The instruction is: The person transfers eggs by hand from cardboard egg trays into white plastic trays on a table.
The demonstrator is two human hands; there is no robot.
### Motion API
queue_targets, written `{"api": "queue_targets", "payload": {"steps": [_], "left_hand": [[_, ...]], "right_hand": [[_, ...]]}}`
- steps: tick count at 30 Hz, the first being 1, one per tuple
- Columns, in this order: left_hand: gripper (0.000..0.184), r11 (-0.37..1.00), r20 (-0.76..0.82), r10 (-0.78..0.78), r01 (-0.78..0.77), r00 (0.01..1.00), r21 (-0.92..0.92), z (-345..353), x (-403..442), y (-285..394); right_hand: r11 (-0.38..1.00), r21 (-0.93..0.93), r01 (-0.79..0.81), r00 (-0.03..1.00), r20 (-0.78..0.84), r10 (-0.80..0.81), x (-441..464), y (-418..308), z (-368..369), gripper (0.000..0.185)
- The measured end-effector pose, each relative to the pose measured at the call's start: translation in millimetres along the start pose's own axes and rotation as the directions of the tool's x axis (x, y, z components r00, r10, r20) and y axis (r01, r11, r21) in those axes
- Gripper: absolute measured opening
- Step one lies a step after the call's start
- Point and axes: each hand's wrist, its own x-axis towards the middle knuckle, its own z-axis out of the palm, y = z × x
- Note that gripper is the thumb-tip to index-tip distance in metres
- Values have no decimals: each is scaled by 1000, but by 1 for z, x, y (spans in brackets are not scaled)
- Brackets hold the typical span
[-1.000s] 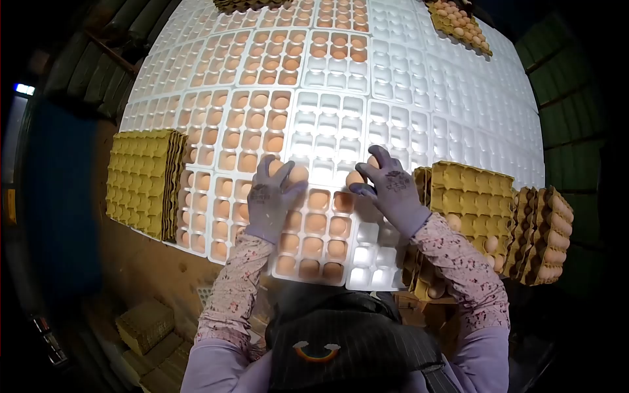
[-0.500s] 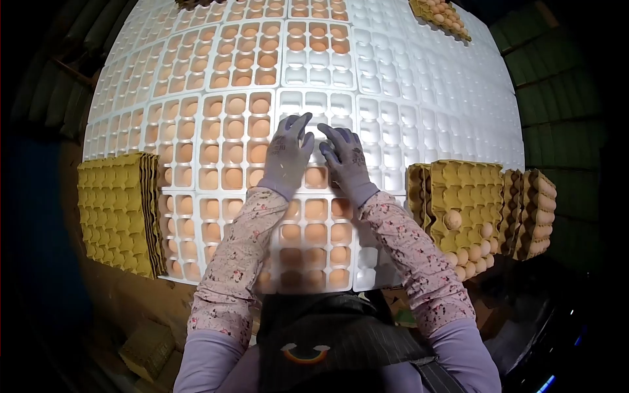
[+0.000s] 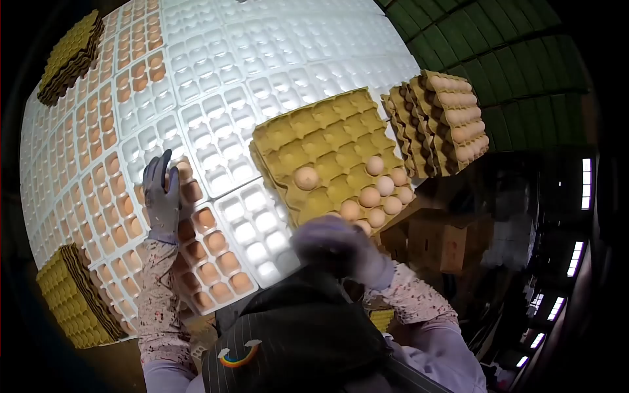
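Observation:
My left hand [image 3: 162, 200], in a grey glove, rests over a white foam egg box [image 3: 145, 145]. Its fingers are stretched out with the thumb apart, and nothing shows in them. Brown eggs sit in the cells beside and under it, among them an egg [image 3: 191, 191] just right of the thumb. At the near edge of a yellow-green pulp egg tray [image 3: 327, 154], my right hand [image 3: 334, 245] is smeared by motion, so its grip cannot be made out. On that tray, several eggs [image 3: 384, 186] cluster at the near right corner, and a lone egg [image 3: 306, 178] sits to their left.
Foam boxes cover the table, egg-filled ones [image 3: 98, 173] at left and unfilled ones [image 3: 219, 134] at centre. Pulp tray stacks stand at the near left [image 3: 72, 295] and far left [image 3: 69, 56]. Egg-bearing trays [image 3: 452, 121] stand at right, above a cardboard box [image 3: 445, 242].
The view has swung right. My right hand has left the foam box and moved to the pulp tray. My left hand stays over the foam box, its fingers now pointing forward.

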Motion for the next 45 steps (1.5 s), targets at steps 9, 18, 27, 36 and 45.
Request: {"api": "queue_targets", "payload": {"steps": [9, 18, 27, 36, 45], "left_hand": [[45, 927, 402, 351, -376, 845, -19, 61, -95, 247], [22, 561, 495, -317, 581, 809, -590, 35, -119, 254], [38, 700, 546, -470, 670, 693, -247, 50, -137, 304], [46, 805, 479, -56, -244, 876, 541, 107, -138, 320], [78, -111, 688, -166, 680, 706, -725, 36, -125, 265]], "right_hand": [[791, -533, 300, 939, 309, -148, -25, 95, -144, 31], [746, -563, 356, 790, 608, 82, 0, 79, -121, 42], [950, -310, 29, 758, 627, 181, -7, 63, -186, 34], [975, -125, -184, 932, 294, 213, -50, 72, -188, 45], [182, 695, -695, 696, 587, 414, -15, 68, -150, 61]]}}
